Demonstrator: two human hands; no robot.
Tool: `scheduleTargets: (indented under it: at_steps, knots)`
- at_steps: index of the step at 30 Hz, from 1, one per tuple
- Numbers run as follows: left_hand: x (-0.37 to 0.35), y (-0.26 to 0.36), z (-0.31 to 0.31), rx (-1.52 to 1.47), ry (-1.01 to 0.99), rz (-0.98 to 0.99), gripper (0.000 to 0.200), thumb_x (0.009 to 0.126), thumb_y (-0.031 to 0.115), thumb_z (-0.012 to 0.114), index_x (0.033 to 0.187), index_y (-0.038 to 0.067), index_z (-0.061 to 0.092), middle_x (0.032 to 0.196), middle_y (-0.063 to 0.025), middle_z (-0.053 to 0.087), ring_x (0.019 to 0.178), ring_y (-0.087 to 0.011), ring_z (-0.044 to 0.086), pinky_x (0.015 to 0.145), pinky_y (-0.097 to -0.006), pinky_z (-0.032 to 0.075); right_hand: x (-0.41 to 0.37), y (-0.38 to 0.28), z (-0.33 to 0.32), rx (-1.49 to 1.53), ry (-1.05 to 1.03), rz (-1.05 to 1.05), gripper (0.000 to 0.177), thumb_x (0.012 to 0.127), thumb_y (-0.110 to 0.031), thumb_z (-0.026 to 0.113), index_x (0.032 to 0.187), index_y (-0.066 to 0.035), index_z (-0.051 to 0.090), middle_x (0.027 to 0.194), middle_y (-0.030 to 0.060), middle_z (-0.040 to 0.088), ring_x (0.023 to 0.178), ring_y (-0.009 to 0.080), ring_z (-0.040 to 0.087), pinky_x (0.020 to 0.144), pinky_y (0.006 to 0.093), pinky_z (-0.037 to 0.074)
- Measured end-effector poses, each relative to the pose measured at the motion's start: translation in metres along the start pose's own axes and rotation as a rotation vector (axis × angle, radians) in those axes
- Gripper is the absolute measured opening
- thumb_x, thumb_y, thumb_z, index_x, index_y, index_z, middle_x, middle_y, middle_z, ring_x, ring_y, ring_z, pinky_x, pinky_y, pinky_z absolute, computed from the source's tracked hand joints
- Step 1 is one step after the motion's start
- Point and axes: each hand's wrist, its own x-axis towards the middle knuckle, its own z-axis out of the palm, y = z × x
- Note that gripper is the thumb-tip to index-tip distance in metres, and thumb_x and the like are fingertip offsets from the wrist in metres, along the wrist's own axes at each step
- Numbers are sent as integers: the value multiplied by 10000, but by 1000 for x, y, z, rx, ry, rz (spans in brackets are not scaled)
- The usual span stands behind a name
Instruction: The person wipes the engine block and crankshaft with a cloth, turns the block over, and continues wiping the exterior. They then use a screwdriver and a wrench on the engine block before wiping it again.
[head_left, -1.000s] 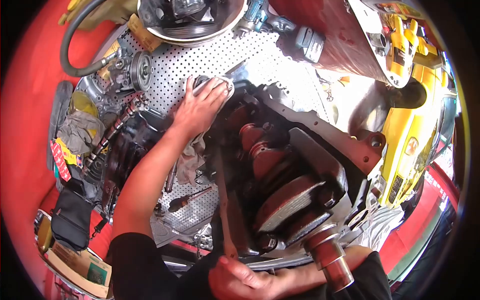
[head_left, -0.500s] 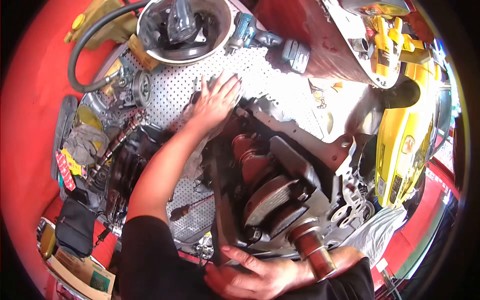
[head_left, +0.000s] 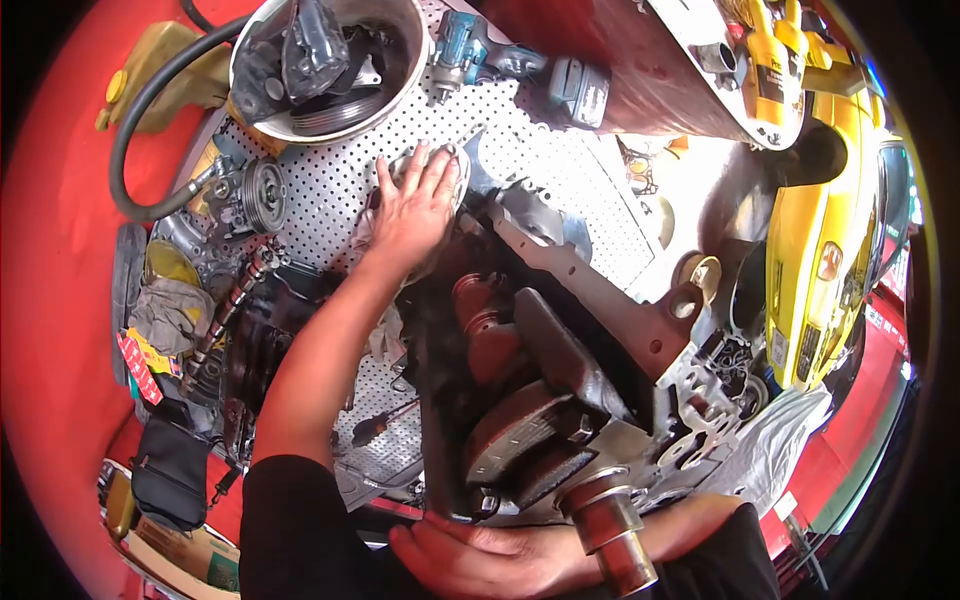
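1 block point(head_left: 600, 320) mid-table, open side up, 1 crank point(head_left: 500, 330) lying in it. All positions are relative to the block.

Near end: right hand point(head_left: 480, 555) lies along the block's near rim, fingers stretched left and close together, thumb on top. Can't tell if it grips the rim or only rests there. 1 steel shaft stub point(head_left: 610, 530) sticks out just beside that hand, on its right.

Left of block, near half: 1 screwdriver point(head_left: 385, 420) flat on the perforated table point(head_left: 330, 190), just beside the left forearm. Further left: 1 black pouch point(head_left: 170, 475), well apart from the block.

Left, mid: 1 camshaft point(head_left: 235, 295) lying at an angle.

Far end: left hand point(head_left: 415, 205) spread flat, palm down, pressing 1 rag point(head_left: 455, 165) onto the block's far-left corner. Nothing pinched; rag tail hangs down under the wrist.

Beyond far end: 1 pulley unit point(head_left: 262, 185) to the left with 1 black hose point(head_left: 130, 130) looping off it. 1 bowl point(head_left: 330, 128) full of parts. 1 teal impact wrench point(head_left: 510, 60) right of the bowl.

Right of block: 1 yellow machine point(head_left: 810, 260), apart.
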Motion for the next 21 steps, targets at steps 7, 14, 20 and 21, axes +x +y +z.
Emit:
scheduleTargets:
  at_steps: [7, 14, 20, 21]
  knots:
    - [61, 19, 3, -84, 51, -50, 557, 992, 304, 476, 1515, 122, 414, 1556, -66, 407, 1485, -281, 273, 1136, -732, 138, -4, -3, 3, -24, -30, -28, 408, 740, -210, 610, 1096, -26, 686, 1167, 93, 644, 1116, 227, 610, 980, 330, 481]
    - [32, 8, 8, -264, 140, -69, 519, 943, 212, 584, 1450, 125, 511, 1383, -104, 581, 1284, -254, 533, 1118, -593, 276, -9, -14, 19, -48, -23, -15, 436, 758, -208, 590, 1141, -10, 655, 1198, 115, 605, 1126, 244, 586, 951, 340, 483]
    - [122, 24, 4, -718, 197, -415, 341, 903, 229, 692, 1165, 11, 685, 1010, -233, 716, 879, -359, 703, 778, -435, 540, -14, -16, 28, 18, 37, 11, 436, 765, -195, 578, 1143, 14, 643, 1177, 120, 600, 1112, 248, 584, 933, 348, 486]
    - [130, 19, 11, -846, 135, -429, 324, 904, 246, 681, 1126, 11, 692, 1000, -240, 713, 909, -371, 694, 807, -442, 535, -15, -17, 29, 38, 42, 26, 436, 765, -195, 580, 1142, 14, 642, 1176, 119, 600, 1108, 247, 584, 931, 346, 486]
